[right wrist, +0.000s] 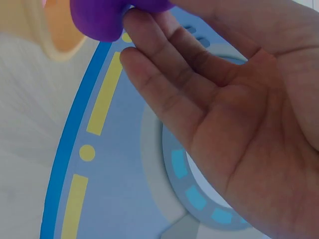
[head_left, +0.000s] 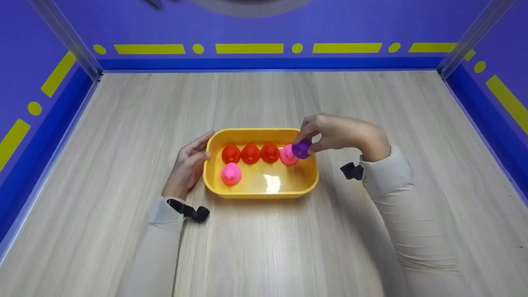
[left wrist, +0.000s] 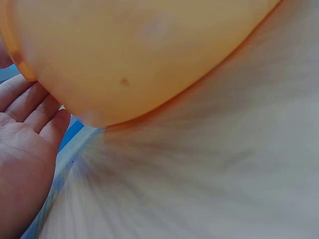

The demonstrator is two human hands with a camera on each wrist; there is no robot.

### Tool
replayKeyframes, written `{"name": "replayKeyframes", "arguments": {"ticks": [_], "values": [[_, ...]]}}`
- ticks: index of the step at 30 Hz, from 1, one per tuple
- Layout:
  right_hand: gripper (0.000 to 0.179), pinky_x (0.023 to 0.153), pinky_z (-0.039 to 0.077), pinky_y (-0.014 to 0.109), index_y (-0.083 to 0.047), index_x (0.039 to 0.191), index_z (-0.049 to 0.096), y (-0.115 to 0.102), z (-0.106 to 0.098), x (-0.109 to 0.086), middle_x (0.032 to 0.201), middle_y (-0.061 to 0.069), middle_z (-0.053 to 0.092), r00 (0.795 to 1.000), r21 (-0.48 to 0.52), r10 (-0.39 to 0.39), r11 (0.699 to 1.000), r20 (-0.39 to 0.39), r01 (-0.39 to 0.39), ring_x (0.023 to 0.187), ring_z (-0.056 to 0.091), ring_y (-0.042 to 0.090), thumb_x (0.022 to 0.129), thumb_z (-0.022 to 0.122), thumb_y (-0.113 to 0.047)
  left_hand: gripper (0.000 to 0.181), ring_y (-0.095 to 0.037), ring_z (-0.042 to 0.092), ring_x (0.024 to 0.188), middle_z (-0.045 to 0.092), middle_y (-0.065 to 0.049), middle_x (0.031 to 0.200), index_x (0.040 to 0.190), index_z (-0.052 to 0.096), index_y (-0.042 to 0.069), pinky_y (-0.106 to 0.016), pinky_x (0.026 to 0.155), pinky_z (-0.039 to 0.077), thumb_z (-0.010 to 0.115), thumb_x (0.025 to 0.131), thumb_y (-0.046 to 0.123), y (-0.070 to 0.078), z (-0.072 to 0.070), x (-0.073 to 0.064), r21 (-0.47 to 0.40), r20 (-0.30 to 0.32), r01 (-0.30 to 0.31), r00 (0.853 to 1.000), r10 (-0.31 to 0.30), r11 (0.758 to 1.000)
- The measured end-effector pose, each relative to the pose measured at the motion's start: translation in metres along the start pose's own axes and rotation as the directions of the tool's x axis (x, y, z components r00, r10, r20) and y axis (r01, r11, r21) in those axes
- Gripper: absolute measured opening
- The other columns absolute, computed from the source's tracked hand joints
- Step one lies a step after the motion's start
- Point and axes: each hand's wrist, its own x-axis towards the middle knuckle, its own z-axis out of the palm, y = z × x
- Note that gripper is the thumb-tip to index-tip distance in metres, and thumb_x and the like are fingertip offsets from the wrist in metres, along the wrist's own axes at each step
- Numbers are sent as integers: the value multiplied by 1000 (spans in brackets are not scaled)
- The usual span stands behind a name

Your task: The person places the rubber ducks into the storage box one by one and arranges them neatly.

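Note:
A yellow plastic tub [head_left: 264, 194] sits on the table. My left hand [head_left: 186, 167] holds its left end, thumb at the rim and the other fingers along the outer wall. Over the tub's right end, my right hand [head_left: 336, 134] pinches a purple rubber duck [head_left: 301, 149] between thumb and fingers. Just left of it, partly covered, is a pink rubber duck [head_left: 288, 156] in the tub. Red rubber ducks [head_left: 251, 154] continue that back row to the left. Another pink duck [head_left: 231, 174] sits in front of the leftmost red one. The right wrist view shows the purple duck [right wrist: 97, 20] at the fingertips.
The wood-grain table [head_left: 255, 247] extends around the tub. Blue-purple panels [head_left: 264, 31] with yellow marks stand at the back and both sides. A black strap with a small device [head_left: 194, 211] is on the left wrist, and a similar black device [head_left: 352, 170] is on the right.

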Motion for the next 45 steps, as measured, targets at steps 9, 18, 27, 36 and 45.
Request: {"name": "replayKeyframes", "arguments": {"ticks": [9,18,27,36,45], "values": [[30,89,55,36,-11,111,73,-8,2,15,105,7,65,998,-7,30,1000,49,-30,98,61,21,83,70,-2,58,-16,48,129,44,-20,147,142,37,-10,-30,112,36,44,84,-11,-1,0,0,3,-9,3,1000,-3,1000],[29,90,54,36,-11,112,72,-15,3,27,107,7,65,996,-36,42,999,85,-39,100,61,23,83,71,-4,59,-18,46,131,42,-21,148,142,37,-10,-32,114,33,43,84,-12,1,1,2,-16,-16,3,1000,-3,1000],[30,91,54,34,-13,112,73,-25,6,41,107,5,66,993,-54,52,997,110,-46,100,61,21,83,72,-6,59,-19,44,133,40,-21,149,143,36,-8,-29,113,34,44,85,-11,2,1,3,-38,8,7,1000,-7,999],[32,91,53,34,-13,114,72,-32,13,55,109,6,66,990,-34,38,999,138,-34,102,60,22,83,68,-2,59,-18,45,132,40,-22,149,143,36,-9,-30,113,34,44,84,-11,1,1,2,-24,7,0,1000,0,1000],[31,89,55,32,-11,112,73,-40,20,68,106,5,67,986,-16,41,999,163,-39,98,60,21,82,71,-2,58,-17,48,129,44,-21,146,142,36,-11,-29,111,37,42,85,-13,-1,-1,1,-30,-1,3,1000,-3,1000]]}}
